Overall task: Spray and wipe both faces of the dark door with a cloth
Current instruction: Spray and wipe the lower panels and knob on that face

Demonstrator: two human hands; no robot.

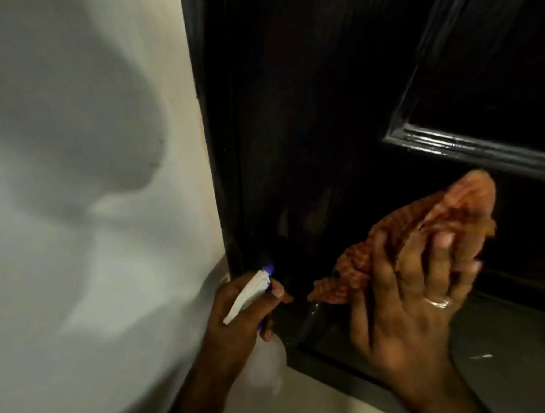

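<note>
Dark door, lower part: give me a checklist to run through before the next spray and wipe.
1. White spray bottle with blue nozzle gripped in the left hand: ok.
2. Nozzle aimed at the glossy black panelled door: ok, it points at the lower edge by the frame.
3. Crumpled orange cloth held in the right hand: ok.
4. Cloth touching the door: cannot tell, the hand is blurred.
5. Liquid left in the bottle: cannot tell.
6. Other face of the door done: cannot tell, only one face shows.
</note>
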